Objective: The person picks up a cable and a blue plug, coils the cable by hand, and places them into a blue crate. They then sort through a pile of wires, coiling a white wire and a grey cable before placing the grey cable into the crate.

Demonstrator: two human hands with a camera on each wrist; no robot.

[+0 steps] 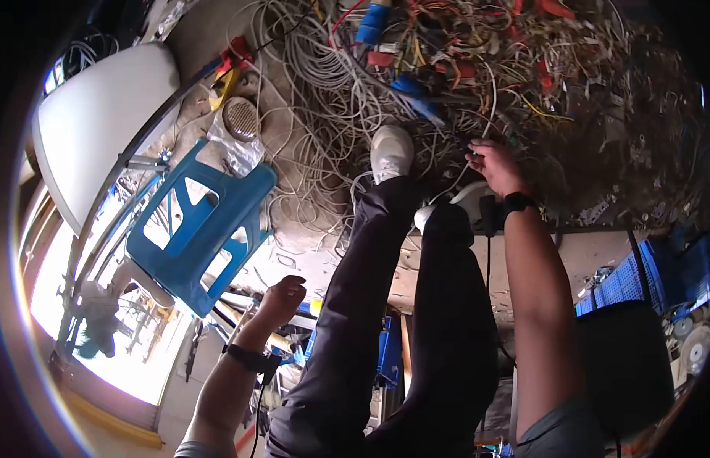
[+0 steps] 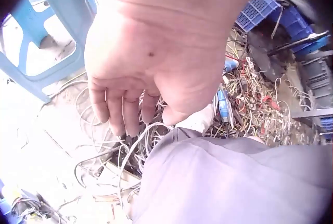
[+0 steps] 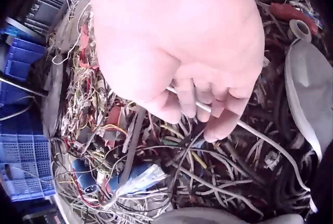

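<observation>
My right hand (image 1: 495, 165) is low over a heap of tangled wires and scrap (image 1: 599, 130). Its curled fingers hold a thin white cable (image 3: 271, 142), which runs out from under them toward a shoe in the right wrist view. Dark and grey cable pieces (image 3: 218, 188) lie beneath the fingertips. My left hand (image 1: 282, 301) hangs beside the left knee, fingers loosely bent, holding nothing. Under it in the left wrist view are loops of pale cable (image 2: 125, 167) on the floor.
A blue plastic stool (image 1: 168, 256) stands at the left, near a white rounded panel (image 1: 103, 114). Blue connectors (image 1: 416, 95) lie in the heap. A light shoe (image 1: 392, 149) is planted among grey cable coils (image 1: 317, 57). Blue crates (image 1: 618, 278) are at the right.
</observation>
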